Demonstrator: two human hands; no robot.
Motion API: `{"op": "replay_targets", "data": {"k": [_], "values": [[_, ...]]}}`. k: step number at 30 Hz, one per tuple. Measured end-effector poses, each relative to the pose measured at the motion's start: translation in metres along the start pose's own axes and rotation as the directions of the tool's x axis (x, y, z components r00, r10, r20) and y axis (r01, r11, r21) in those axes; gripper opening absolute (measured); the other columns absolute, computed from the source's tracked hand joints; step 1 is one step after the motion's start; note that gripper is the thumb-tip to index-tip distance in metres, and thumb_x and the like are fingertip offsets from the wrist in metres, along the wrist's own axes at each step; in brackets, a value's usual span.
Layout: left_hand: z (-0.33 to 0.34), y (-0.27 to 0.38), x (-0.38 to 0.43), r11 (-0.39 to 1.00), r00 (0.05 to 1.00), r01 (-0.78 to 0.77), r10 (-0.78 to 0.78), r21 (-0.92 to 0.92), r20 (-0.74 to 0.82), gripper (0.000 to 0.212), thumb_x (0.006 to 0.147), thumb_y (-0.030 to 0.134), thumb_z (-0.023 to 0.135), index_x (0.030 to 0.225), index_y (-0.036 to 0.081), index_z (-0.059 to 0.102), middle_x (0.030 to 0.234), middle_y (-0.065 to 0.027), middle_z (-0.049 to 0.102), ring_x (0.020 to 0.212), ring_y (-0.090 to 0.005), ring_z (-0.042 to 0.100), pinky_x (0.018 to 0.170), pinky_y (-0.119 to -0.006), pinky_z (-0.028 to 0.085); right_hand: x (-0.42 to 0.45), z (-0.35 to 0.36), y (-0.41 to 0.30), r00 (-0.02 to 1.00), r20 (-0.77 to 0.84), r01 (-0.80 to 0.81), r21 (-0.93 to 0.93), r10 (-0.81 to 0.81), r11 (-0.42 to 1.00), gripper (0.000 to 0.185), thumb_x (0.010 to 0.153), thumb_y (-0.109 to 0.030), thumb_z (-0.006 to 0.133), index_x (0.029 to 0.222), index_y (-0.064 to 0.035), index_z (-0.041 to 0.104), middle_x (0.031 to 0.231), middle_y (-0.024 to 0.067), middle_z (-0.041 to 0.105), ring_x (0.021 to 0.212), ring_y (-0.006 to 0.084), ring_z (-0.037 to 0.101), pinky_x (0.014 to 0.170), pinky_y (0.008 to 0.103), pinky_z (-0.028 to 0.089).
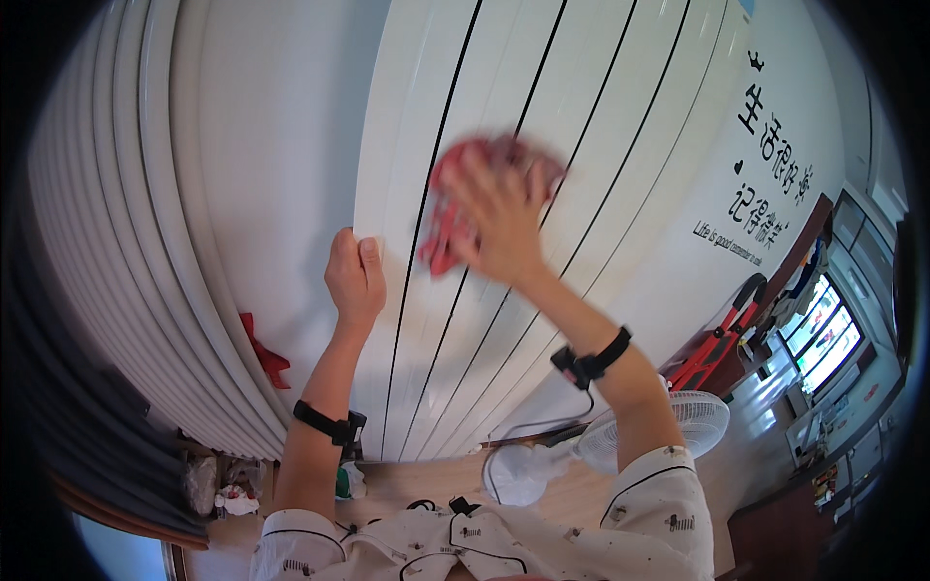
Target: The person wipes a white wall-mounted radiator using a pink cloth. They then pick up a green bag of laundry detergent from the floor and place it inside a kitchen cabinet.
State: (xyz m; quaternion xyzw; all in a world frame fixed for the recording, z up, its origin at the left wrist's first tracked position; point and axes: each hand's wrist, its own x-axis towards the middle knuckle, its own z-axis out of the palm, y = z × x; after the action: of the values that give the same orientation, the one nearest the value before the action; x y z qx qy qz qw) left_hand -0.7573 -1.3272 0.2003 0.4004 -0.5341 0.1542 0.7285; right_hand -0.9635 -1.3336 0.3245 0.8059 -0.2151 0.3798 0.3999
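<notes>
My right hand presses a red patterned cloth flat against a tall white panel with dark vertical gaps, possibly a radiator. Its fingers are spread over the cloth, and both are blurred. Lower and to the left, my left hand grips the panel's left edge, thumb on the front face and fingers curled around the side. Each forearm wears a black strap with a small device; a cable runs from the right one.
White ribbed tubing stands to the left, beside a small red item near the wall. A white electric fan is on the wooden floor at lower right. Behind it leans a red folded frame. Plastic bags lie lower left.
</notes>
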Motion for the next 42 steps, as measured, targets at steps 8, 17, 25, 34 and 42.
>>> {"op": "replay_targets", "data": {"k": [8,17,25,34,42], "values": [[0.002,-0.004,-0.001,0.999,1.000,-0.020,0.019,0.035,0.006,0.023,0.101,0.019,0.050,0.099,-0.004,0.051,0.080,-0.0181,0.052,0.069,-0.0377,0.053,0.060,-0.045,0.044,-0.067,-0.009,0.065,0.629,0.471,0.509,0.352,-0.618,0.786,0.064,0.088,-0.048,0.055,0.147,-0.0230,0.050,0.136,-0.0013,0.056,0.118,0.0240,0.052,0.111,0.0516,0.030],[0.001,0.001,-0.007,1.000,1.000,0.010,-0.010,0.011,0.015,0.025,0.100,0.021,0.051,0.098,-0.003,0.051,0.079,-0.0157,0.052,0.067,-0.0348,0.053,0.057,-0.044,0.043,0.236,-0.143,0.229,0.959,-0.283,-0.023,-0.009,0.019,1.000,0.065,0.087,-0.029,0.060,0.149,-0.0131,0.045,0.158,0.0148,0.037,0.146,0.0388,0.029,0.120,0.0553,0.013],[0.000,0.000,-0.006,1.000,1.000,0.016,-0.016,0.005,-0.004,0.026,0.102,0.024,0.048,0.099,-0.002,0.052,0.079,-0.0153,0.052,0.068,-0.0342,0.053,0.061,-0.043,0.044,0.180,-0.041,0.077,0.955,-0.256,0.113,-0.153,-0.150,0.982,0.064,0.078,-0.027,0.060,0.142,-0.0243,0.053,0.154,0.0044,0.045,0.142,0.0341,0.036,0.116,0.0613,0.015],[0.004,-0.008,-0.005,0.952,0.982,0.187,-0.179,-0.241,0.055,0.034,0.106,0.026,0.041,0.094,-0.002,0.055,0.080,-0.0185,0.055,0.072,-0.0368,0.054,0.068,-0.042,0.044,-0.047,0.024,-0.001,0.650,0.319,0.547,0.433,-0.690,0.716,0.076,0.075,-0.032,0.067,0.146,-0.0138,0.047,0.142,0.0029,0.053,0.127,0.0240,0.048,0.119,0.0547,0.023],[0.000,-0.001,-0.014,0.958,0.985,0.174,-0.173,-0.227,0.025,0.031,0.105,0.024,0.042,0.091,-0.001,0.053,0.082,-0.0168,0.054,0.072,-0.0334,0.053,0.067,-0.041,0.044,0.237,-0.109,0.165,0.852,0.096,0.521,-0.245,-0.514,0.818,0.064,0.101,-0.056,0.029,0.144,-0.0144,0.053,0.152,0.0090,0.047,0.141,0.0311,0.041,0.117,0.0510,0.026]]}}
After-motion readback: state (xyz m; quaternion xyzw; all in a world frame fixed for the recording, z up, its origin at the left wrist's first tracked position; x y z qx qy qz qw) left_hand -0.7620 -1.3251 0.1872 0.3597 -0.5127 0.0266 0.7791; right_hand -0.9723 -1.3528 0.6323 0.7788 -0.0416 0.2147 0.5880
